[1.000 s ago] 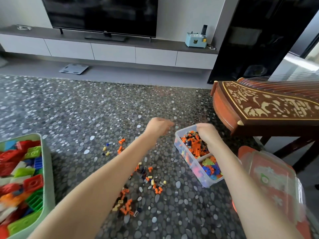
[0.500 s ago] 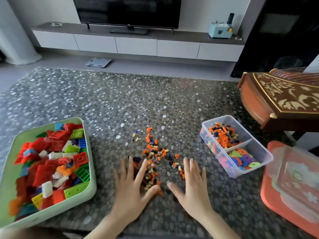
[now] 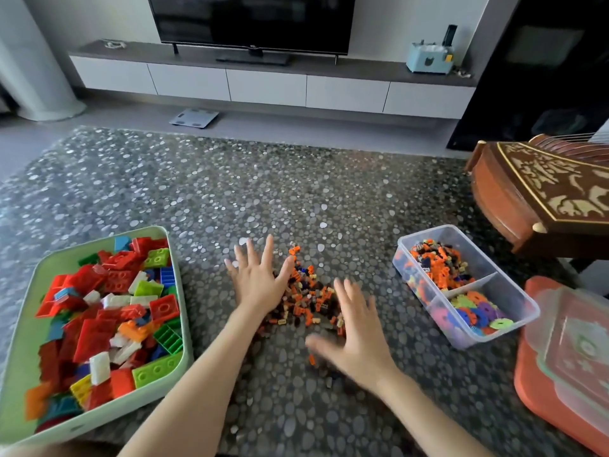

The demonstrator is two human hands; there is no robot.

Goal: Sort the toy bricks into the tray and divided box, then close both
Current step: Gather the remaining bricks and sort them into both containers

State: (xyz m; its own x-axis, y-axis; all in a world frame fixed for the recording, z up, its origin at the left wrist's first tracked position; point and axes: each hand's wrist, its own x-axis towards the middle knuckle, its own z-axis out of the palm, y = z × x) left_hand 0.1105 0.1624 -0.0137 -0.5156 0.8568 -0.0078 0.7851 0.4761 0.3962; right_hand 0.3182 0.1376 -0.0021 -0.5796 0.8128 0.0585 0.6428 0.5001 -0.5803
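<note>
A heap of tiny orange, black and tan bricks [image 3: 308, 300] lies on the pebble-patterned carpet between my hands. My left hand [image 3: 258, 278] lies flat with spread fingers against the heap's left side. My right hand [image 3: 354, 331] is flat and spread at the heap's right and near side, slightly blurred. A green tray [image 3: 19, 367] at the left holds several large coloured bricks. At the right, a clear divided box [image 3: 494, 282] holds small orange bricks in its far compartment and coloured discs in the near one.
A clear lid on an orange lid [image 3: 573, 361] lies at the far right. A carved wooden zither [image 3: 547, 192] on a stand juts in above the box. A TV cabinet [image 3: 267, 84] and a bathroom scale [image 3: 193, 117] lie beyond the carpet.
My hands came back from the divided box, dropped flat onto the carpet and pushed the scattered small bricks together into one tighter heap. My left hand has slid farther forward.
</note>
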